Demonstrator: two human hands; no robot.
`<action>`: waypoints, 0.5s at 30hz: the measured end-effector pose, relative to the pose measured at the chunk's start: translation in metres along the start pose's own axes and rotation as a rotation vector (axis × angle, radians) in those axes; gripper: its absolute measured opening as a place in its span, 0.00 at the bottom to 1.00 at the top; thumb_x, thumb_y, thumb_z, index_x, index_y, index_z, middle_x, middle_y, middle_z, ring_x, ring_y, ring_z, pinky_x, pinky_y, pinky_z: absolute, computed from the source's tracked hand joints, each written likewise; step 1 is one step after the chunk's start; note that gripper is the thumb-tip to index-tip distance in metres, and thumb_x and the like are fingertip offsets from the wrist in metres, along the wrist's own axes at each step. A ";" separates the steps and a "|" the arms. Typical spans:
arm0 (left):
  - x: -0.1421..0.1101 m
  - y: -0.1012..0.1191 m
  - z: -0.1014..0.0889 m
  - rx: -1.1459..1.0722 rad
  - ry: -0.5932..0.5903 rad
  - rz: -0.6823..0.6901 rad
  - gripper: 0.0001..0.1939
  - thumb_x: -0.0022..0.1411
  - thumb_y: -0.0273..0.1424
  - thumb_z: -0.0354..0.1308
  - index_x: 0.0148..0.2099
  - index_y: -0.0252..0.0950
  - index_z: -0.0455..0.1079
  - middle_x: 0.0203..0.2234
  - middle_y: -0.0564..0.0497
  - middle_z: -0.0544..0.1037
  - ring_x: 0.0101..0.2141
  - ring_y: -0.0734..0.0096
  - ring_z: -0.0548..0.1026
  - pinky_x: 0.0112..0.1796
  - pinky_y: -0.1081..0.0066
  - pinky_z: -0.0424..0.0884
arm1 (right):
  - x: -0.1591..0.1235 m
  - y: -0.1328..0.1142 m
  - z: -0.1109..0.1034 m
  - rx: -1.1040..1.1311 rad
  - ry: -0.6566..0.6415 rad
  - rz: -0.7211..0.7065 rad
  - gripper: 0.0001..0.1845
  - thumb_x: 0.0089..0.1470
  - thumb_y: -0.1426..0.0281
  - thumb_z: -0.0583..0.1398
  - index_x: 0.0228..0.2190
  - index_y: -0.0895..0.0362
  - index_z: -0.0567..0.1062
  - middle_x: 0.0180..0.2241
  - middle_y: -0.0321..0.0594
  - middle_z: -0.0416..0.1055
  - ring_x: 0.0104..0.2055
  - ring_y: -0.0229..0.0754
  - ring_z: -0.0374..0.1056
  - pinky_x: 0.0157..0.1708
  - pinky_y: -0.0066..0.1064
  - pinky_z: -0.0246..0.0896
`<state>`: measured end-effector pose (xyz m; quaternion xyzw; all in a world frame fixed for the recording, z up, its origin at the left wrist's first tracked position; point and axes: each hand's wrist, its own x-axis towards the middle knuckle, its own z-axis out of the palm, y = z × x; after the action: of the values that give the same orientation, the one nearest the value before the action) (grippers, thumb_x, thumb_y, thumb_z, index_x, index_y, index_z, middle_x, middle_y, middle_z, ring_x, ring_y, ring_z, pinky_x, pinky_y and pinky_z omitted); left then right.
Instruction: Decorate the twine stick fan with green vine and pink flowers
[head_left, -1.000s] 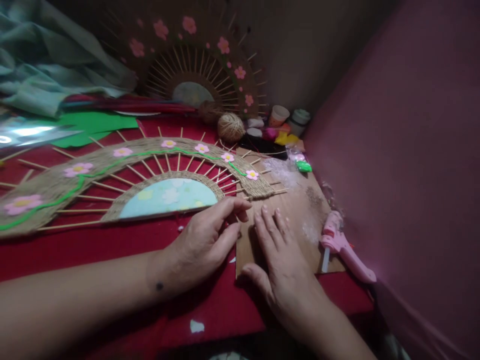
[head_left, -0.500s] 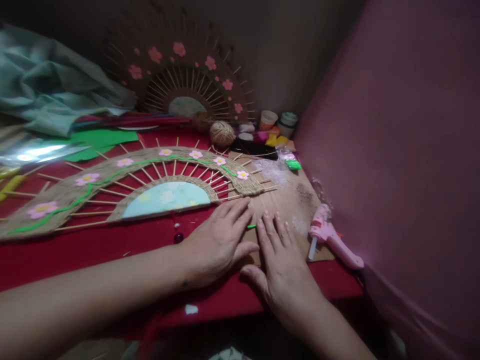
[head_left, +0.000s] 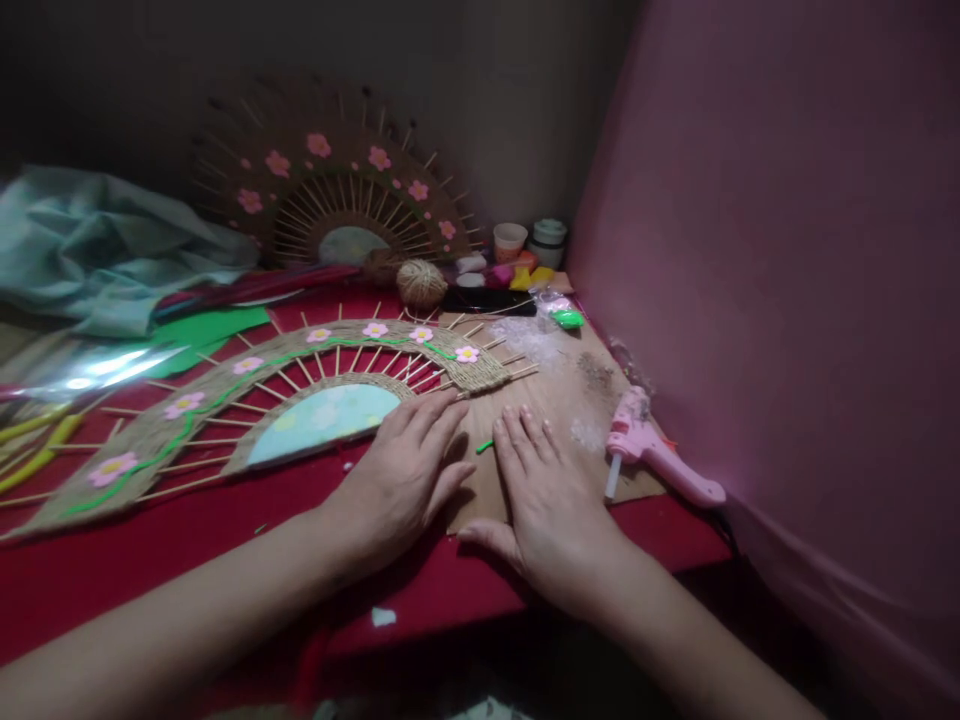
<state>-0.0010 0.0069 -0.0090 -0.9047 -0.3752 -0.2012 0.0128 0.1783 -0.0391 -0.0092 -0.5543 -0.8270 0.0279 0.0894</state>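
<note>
Left hand (head_left: 401, 468) shifted leftward — outstretched, unclenched; right hand (head_left: 555, 500) — flat, palm down, beside green strand (head_left: 484, 446)

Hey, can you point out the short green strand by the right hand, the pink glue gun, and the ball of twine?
Short green strand (head_left: 484, 446), head view: middle of its visible part.
Pink glue gun (head_left: 634, 439), head view: its body.
Ball of twine (head_left: 421, 285), head view: middle of its near side.

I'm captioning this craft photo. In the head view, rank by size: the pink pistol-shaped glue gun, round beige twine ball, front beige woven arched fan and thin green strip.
1. Woven fan
2. Glue gun
3. Twine ball
4. Green strip, visible part only; the right hand may cover more.
</note>
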 end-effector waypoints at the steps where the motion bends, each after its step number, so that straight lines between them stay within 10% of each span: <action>1: -0.002 0.001 -0.001 0.001 -0.011 0.022 0.25 0.67 0.34 0.46 0.60 0.23 0.58 0.58 0.33 0.62 0.58 0.51 0.58 0.55 0.51 0.60 | -0.005 0.000 0.000 -0.014 0.007 0.005 0.54 0.50 0.42 0.52 0.60 0.75 0.53 0.63 0.62 0.43 0.66 0.61 0.37 0.62 0.52 0.39; 15: 0.000 0.006 -0.002 -0.056 -0.108 -0.021 0.30 0.67 0.42 0.43 0.60 0.21 0.58 0.60 0.30 0.59 0.59 0.46 0.54 0.56 0.46 0.56 | 0.014 0.005 -0.007 0.012 -0.062 -0.038 0.51 0.54 0.43 0.46 0.60 0.75 0.50 0.63 0.64 0.40 0.66 0.59 0.35 0.63 0.50 0.36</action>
<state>0.0023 0.0023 -0.0059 -0.9104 -0.3789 -0.1625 -0.0348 0.1788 -0.0247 -0.0017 -0.5368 -0.8396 0.0482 0.0677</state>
